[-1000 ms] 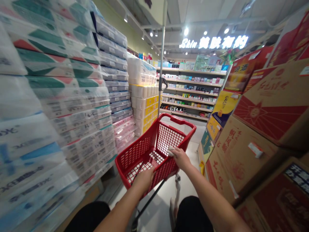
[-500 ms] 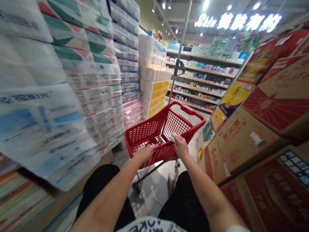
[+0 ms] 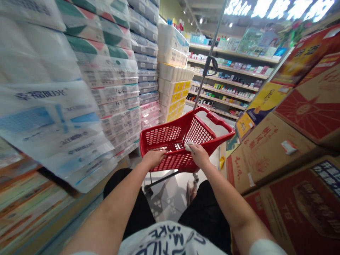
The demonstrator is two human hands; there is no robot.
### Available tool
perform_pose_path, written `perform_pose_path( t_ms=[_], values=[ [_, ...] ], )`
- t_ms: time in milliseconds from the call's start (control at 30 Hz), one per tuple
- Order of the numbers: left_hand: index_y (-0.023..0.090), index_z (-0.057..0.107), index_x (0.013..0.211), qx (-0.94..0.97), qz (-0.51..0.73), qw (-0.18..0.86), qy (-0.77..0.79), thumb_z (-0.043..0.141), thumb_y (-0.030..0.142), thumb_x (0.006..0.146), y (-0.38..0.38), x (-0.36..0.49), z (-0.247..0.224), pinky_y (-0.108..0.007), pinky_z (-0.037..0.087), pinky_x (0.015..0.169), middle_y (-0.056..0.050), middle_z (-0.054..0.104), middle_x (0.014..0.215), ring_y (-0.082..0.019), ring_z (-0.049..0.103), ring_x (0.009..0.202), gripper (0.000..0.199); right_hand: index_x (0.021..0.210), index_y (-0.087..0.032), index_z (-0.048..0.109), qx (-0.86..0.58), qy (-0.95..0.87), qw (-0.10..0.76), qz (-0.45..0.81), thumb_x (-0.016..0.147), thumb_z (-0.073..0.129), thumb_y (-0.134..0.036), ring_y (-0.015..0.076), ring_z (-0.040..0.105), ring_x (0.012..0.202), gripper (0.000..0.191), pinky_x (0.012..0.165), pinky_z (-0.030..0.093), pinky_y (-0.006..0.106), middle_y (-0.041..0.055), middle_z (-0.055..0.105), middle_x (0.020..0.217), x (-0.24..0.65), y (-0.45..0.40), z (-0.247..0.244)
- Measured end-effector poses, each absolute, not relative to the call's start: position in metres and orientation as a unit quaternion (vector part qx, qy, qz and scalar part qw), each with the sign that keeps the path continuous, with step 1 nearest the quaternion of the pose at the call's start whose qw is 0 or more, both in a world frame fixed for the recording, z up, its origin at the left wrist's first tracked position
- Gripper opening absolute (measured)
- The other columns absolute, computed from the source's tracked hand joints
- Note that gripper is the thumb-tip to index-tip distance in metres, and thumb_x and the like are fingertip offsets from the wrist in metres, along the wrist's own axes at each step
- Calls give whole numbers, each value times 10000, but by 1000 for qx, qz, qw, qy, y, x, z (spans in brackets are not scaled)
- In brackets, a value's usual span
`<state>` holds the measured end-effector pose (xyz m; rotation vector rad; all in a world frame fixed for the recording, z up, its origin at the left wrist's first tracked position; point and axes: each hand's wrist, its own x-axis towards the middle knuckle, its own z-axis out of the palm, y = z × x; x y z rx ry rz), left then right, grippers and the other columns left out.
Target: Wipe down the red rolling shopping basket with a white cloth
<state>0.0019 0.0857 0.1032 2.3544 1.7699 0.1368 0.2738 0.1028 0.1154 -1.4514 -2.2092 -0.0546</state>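
Note:
A red plastic shopping cart (image 3: 170,161) stands sideways in front of me, its handle at the right end. My left hand (image 3: 154,158) is closed over the near rim of its basket, left of the middle. Farther right, at the same rim, my right hand (image 3: 198,153) holds a crumpled white cloth (image 3: 188,145) between its fingers. The cloth lies against the rim. I see no goods in the basket. The undersides of my fingers are hidden.
Wrapped paper packs (image 3: 111,78) rise in tall stacks on the left. Cardboard boxes (image 3: 265,148) are piled on the right. A metal pole (image 3: 212,39) stands behind the cart, before shelves of small products (image 3: 228,76).
The cart appears slightly higher and farther right, and more level. Both hands remain at its near rim, with my left hand a little higher and farther left in view.

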Motion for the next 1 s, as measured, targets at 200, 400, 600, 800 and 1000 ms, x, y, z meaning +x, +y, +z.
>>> perform_pose_path(
  t_ms=[200,400,600,800,1000],
  values=[
    [367,555,1174,793,52,99,599,299,458,937,92,4,101,-349,451,848,-9,666,1153,-230,634,997,360,1164,-313,625,-585,-775,215,-100,816,545,-142,232,542,995,395,782,448,303,48,635,1158,295,111,128],
    [349,566,1138,787,54,107,605,313,458,933,101,10,96,-331,446,857,-14,669,1132,-218,625,1002,343,1101,-299,658,-602,-753,263,-42,782,511,-88,209,551,995,409,801,464,292,30,621,1166,305,128,125],
    [358,561,1149,791,59,110,599,305,485,930,103,8,97,-344,450,860,-13,669,1142,-222,631,991,360,1034,-284,675,-597,-753,276,-17,747,515,-65,186,571,962,395,825,469,270,26,640,1078,299,133,126],
    [349,568,1155,792,64,112,596,341,440,922,104,6,98,-355,447,872,-24,679,1130,-231,628,1010,338,1069,-276,655,-601,-752,271,3,747,520,-63,187,570,1022,410,868,465,281,28,628,1138,303,129,122],
    [364,555,1180,798,63,110,590,331,484,921,114,16,94,-364,453,859,-24,661,1184,-234,630,1007,363,1090,-257,656,-606,-743,284,21,764,520,-74,185,562,1082,398,930,447,290,30,612,1201,311,134,121]
  ],
)
